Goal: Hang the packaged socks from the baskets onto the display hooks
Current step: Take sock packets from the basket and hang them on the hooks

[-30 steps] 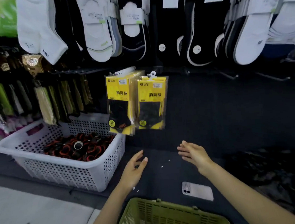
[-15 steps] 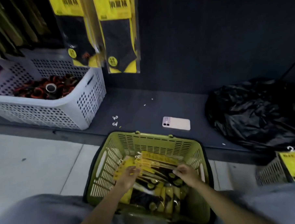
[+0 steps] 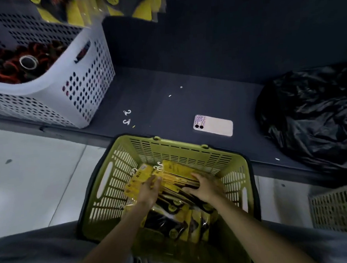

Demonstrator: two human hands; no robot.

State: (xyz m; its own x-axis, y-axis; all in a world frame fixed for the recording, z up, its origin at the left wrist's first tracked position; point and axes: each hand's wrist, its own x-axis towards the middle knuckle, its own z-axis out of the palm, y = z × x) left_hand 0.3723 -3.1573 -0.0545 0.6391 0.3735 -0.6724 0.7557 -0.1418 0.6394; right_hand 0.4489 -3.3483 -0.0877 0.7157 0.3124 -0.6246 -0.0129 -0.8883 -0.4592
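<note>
Handling sock packs (image 3: 177, 170) in green basket (image 3: 181, 145) | left hand (image 3: 149, 190) fingers (image 3: 156, 181) flat | right hand (image 3: 206, 186) gripping packs

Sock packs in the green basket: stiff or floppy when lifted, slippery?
Probably flat and semi-stiff: the sock packs show yellow card fronts. Glossy film with glare suggests they slide over each other. Likely light, being thin; the white hangers on top could snag neighbours in the green basket.

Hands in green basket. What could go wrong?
The sock packs lie bunched under the left hand and right hand; their hangers could snag and drag extras out.
Two loose hangers on the shelf suggest they detach.
The phone lies beyond the green basket rim; a lifted bundle might hit it.
</note>
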